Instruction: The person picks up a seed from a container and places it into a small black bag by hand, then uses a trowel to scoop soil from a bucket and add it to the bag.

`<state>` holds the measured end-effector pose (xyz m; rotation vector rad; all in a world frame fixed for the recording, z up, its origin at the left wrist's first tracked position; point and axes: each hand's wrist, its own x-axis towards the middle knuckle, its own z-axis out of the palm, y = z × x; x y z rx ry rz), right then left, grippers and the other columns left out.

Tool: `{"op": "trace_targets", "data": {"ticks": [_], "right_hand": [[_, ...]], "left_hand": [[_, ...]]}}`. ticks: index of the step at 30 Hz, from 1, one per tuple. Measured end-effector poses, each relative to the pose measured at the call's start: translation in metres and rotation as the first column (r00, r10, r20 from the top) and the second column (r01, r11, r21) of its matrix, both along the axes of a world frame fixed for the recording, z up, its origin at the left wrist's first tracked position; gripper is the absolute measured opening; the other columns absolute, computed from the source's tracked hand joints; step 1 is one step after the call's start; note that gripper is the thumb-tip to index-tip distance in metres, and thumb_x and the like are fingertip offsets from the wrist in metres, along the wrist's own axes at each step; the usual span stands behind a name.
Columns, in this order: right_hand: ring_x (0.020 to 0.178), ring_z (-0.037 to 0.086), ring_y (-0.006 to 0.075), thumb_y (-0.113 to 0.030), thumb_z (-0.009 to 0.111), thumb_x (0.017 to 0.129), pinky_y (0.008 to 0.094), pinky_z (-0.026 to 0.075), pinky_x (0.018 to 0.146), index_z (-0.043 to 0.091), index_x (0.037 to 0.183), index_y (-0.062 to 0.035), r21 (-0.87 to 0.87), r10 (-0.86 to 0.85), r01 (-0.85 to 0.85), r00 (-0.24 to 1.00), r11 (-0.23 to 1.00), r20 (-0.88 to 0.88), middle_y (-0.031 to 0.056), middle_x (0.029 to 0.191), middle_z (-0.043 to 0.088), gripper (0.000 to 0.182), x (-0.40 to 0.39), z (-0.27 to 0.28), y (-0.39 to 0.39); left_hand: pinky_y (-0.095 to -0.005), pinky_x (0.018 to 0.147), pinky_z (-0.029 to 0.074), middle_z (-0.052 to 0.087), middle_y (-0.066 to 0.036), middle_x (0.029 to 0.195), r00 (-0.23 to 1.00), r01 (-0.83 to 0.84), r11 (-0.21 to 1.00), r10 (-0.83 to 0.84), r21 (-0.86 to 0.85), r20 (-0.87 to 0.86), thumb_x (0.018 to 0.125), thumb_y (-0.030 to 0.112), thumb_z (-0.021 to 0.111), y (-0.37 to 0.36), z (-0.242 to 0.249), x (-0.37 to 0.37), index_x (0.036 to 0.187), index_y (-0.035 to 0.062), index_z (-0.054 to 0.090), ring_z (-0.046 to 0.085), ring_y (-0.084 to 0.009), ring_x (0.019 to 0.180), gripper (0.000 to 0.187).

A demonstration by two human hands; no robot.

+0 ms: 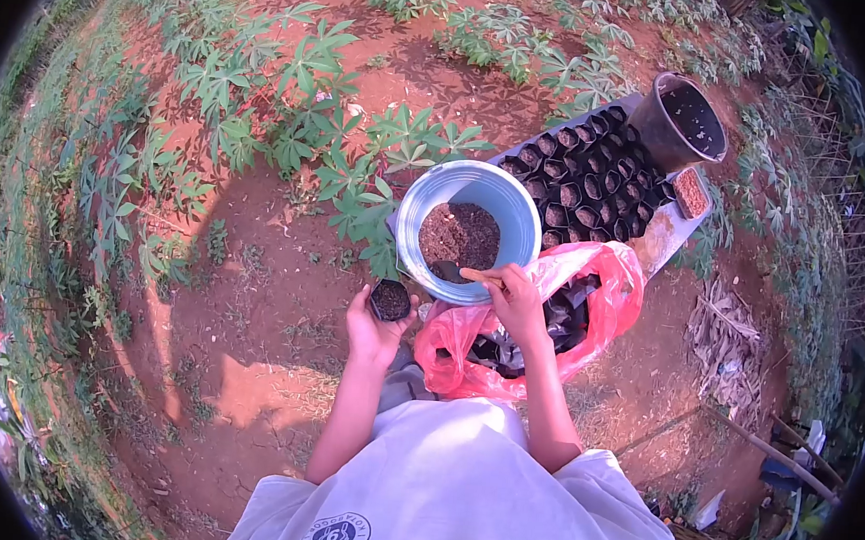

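Observation:
My left hand (pixel 376 334) is wrapped round a small black seedling bag (pixel 390 300) with dark soil up near its rim. The bag is upright, just left of a light blue bucket (pixel 414 204). Inside the bucket lies brown soil (pixel 460 234). My right hand (pixel 514 298) grips the wooden handle of a small trowel (pixel 449 270), its dark blade down on the soil at the bucket's near side. Under my right forearm sits a red plastic bag (pixel 613 273) stuffed with black plastic bags (pixel 567 320).
Many filled black seedling bags (pixel 588 176) stand in rows on a board (pixel 663 248) at the right. A dark bucket (pixel 653 125) and a small tray of reddish-brown grains (pixel 693 194) are at its far end. Leafy plants (pixel 312 56) grow beyond, on reddish ground.

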<state>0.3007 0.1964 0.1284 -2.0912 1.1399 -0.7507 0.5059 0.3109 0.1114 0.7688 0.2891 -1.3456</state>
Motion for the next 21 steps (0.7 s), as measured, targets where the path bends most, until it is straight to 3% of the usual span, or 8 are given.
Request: {"op": "trace_targets", "data": {"ticks": [10, 13, 15, 18, 21], "right_hand": [[0.072, 0.060, 0.0195, -0.002, 0.063, 0.082, 0.0291, 0.047, 0.065, 0.065, 0.095, -0.0006, 0.089, -0.098, 0.089, 0.990, 0.992, 0.103, 0.0087, 0.082, 0.059, 0.013, -0.012, 0.005, 0.008], [0.073, 0.062, 0.0188, -0.001, 0.062, 0.082, 0.0292, 0.048, 0.066, 0.065, 0.094, -0.0002, 0.191, -0.153, 0.132, 0.983, 0.973, 0.102, 0.0094, 0.081, 0.061, 0.013, -0.018, 0.001, 0.009], [0.072, 0.059, 0.0114, 0.002, 0.061, 0.083, 0.0257, 0.047, 0.065, 0.064, 0.096, 0.0010, 0.161, -0.147, 0.125, 0.981, 0.979, 0.130, 0.0065, 0.080, 0.061, 0.013, -0.021, 0.001, 0.010], [0.068, 0.057, 0.0099, 0.001, 0.061, 0.084, 0.0244, 0.046, 0.064, 0.063, 0.097, 0.0011, 0.270, -0.205, 0.154, 0.963, 0.950, 0.175, 0.0055, 0.077, 0.061, 0.013, -0.022, 0.001, 0.012], [0.067, 0.061, 0.0116, -0.002, 0.061, 0.085, 0.0257, 0.047, 0.062, 0.063, 0.099, 0.0012, 0.223, -0.220, 0.183, 0.964, 0.957, 0.152, 0.0073, 0.077, 0.063, 0.014, -0.024, -0.004, 0.010]], "left_hand": [[-0.0412, 0.068, 0.051, 0.062, -0.014, 0.094, 0.999, 0.015, 0.999, -0.016, -0.034, -0.038, 0.094, 0.033, 0.037, 0.009, -0.013, 0.011, 0.102, 0.0038, 0.054, 0.063, -0.0334, 0.087, 0.035], [-0.0414, 0.068, 0.051, 0.062, -0.015, 0.094, 0.999, -0.002, 1.000, 0.002, -0.009, -0.043, 0.093, 0.033, 0.037, 0.007, -0.012, 0.014, 0.102, 0.0035, 0.054, 0.062, -0.0336, 0.087, 0.035], [-0.0411, 0.068, 0.051, 0.062, -0.015, 0.094, 0.999, -0.007, 1.000, 0.006, -0.016, -0.042, 0.093, 0.033, 0.037, 0.007, -0.013, 0.015, 0.102, 0.0034, 0.054, 0.062, -0.0337, 0.087, 0.035], [-0.0403, 0.067, 0.051, 0.062, -0.015, 0.094, 0.999, -0.011, 1.000, 0.011, -0.013, -0.046, 0.093, 0.033, 0.037, 0.006, -0.013, 0.014, 0.102, 0.0034, 0.054, 0.062, -0.0338, 0.087, 0.035], [-0.0396, 0.066, 0.051, 0.062, -0.015, 0.093, 0.999, -0.012, 1.000, 0.012, -0.001, -0.048, 0.093, 0.033, 0.037, 0.006, -0.011, 0.013, 0.101, 0.0033, 0.054, 0.062, -0.0338, 0.087, 0.035]]}}
